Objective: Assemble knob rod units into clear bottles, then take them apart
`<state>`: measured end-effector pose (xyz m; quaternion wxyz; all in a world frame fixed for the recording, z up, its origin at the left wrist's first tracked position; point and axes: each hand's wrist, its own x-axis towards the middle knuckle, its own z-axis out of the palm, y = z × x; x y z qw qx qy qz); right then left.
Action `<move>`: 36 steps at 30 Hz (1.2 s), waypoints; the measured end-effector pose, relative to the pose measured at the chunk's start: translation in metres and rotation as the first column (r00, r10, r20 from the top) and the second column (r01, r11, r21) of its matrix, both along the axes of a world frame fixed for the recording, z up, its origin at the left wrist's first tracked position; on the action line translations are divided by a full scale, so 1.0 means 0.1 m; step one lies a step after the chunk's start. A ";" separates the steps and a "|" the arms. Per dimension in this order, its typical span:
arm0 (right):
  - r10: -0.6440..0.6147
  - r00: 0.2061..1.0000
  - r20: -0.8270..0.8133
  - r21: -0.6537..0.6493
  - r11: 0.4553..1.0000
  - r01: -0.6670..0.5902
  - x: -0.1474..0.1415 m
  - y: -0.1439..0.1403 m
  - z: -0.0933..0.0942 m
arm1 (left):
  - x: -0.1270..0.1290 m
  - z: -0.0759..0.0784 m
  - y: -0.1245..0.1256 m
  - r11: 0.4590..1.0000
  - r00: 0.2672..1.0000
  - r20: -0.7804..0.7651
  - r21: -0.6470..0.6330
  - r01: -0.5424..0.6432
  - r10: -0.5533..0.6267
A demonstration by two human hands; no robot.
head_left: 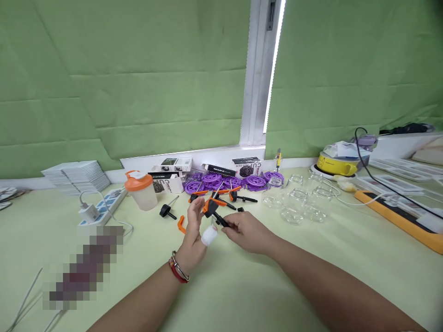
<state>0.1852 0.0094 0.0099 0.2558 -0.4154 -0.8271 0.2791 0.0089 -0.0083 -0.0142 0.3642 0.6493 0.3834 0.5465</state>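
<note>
My right hand is closed round the black handle of an orange-and-black clamp-like tool, held just above the table. Beside its orange end is my left hand, fingers raised and thumb apart; the thumb wears a white wrap. Whether the left fingers touch the tool I cannot tell. Behind the hands lie several similar black-and-orange pieces with metal rods. A loose orange hook-shaped piece rests left of my left hand, and a black piece with a metal rod lies farther left.
Purple plastic discs and printed boxes line the back. Several clear glass jars stand right. At left are a shaker cup, power strip and white stack. An orange-edged power strip and cables lie far right.
</note>
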 end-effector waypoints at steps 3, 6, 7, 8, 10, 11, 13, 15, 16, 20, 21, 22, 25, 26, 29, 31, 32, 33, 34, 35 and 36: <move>-0.072 0.937 0.341 0.300 0.953 -0.036 0.00 0.05 -0.08 | -0.02 0.01 0.05 0.961 1.000 -0.002 -0.274 -0.020 0.020; -0.082 0.874 0.480 0.343 0.934 -0.101 -0.05 0.07 -0.16 | -0.03 0.01 0.10 0.930 0.999 -0.035 -0.368 -0.001 -0.013; -0.088 0.865 0.493 0.348 0.932 -0.103 -0.07 0.07 -0.18 | -0.03 0.00 0.12 0.930 0.999 -0.033 -0.368 0.001 -0.014; -0.095 0.861 0.500 0.350 0.931 -0.101 -0.09 0.08 -0.19 | -0.03 -0.01 0.13 0.931 1.000 -0.020 -0.365 0.002 -0.010; -0.109 0.858 0.502 0.351 0.932 -0.087 -0.13 0.10 -0.21 | -0.04 -0.03 0.16 0.932 1.000 0.019 -0.362 -0.013 0.021; -0.117 0.861 0.496 0.353 0.932 -0.077 -0.16 0.13 -0.20 | -0.05 -0.05 0.19 0.932 0.998 0.037 -0.360 -0.029 0.045; -0.134 0.869 0.476 0.366 0.929 -0.058 -0.26 0.21 -0.18 | -0.13 -0.08 0.26 0.937 0.991 0.052 -0.336 -0.096 0.120; -0.153 0.871 0.467 0.384 0.922 -0.044 -0.42 0.34 -0.15 | -0.28 -0.12 0.36 0.938 0.966 0.023 -0.248 -0.242 0.256; -0.162 0.867 0.472 0.389 0.921 -0.040 -0.52 0.41 -0.13 | -0.39 -0.14 0.43 0.919 0.932 0.001 -0.168 -0.356 0.362; -0.186 0.849 0.494 0.366 0.930 -0.009 -1.02 0.72 -0.11 | -0.88 -0.19 0.66 0.678 0.655 -0.196 0.086 -0.730 0.730; -0.191 0.849 0.493 0.366 0.930 -0.003 -1.14 0.78 -0.12 | -1.00 -0.21 0.71 0.641 0.607 -0.237 0.111 -0.759 0.759; -0.195 0.848 0.493 0.362 0.932 0.003 -1.25 0.84 -0.13 | -1.10 -0.23 0.75 0.612 0.542 -0.333 0.155 -0.776 0.771; -0.203 0.841 0.502 0.335 0.942 0.027 -1.49 0.94 -0.22 | -1.31 -0.33 0.82 0.628 0.514 -0.445 0.153 -0.763 0.733; -0.206 0.837 0.508 0.324 0.945 0.036 -1.53 0.96 -0.26 | -1.34 -0.36 0.84 0.647 0.528 -0.467 0.135 -0.750 0.709; -0.218 0.819 0.530 0.296 0.953 0.062 -1.59 0.99 -0.36 | -1.35 -0.44 0.86 0.710 0.559 -0.553 0.086 -0.699 0.618; -0.223 0.806 0.548 0.282 0.957 0.072 -1.60 1.00 -0.40 | -1.32 -0.45 0.85 0.740 0.566 -0.601 0.062 -0.670 0.564; -0.223 0.801 0.556 0.277 0.958 0.075 -1.60 1.00 -0.42 | -1.30 -0.45 0.85 0.745 0.562 -0.621 0.054 -0.664 0.546; -0.223 0.796 0.563 0.273 0.959 0.076 -1.59 1.00 -0.42 | -1.29 -0.44 0.84 0.745 0.554 -0.637 0.048 -0.665 0.536; -0.222 0.793 0.568 0.269 0.960 0.075 -1.59 0.99 -0.42 | -1.29 -0.43 0.84 0.740 0.543 -0.651 0.043 -0.672 0.531; -0.220 0.791 0.571 0.267 0.961 0.074 -1.59 0.99 -0.42 | -1.28 -0.42 0.83 0.730 0.529 -0.663 0.040 -0.682 0.530; -0.218 0.789 0.574 0.265 0.961 0.073 -1.59 0.97 -0.41 | -1.28 -0.41 0.83 0.719 0.515 -0.673 0.037 -0.694 0.532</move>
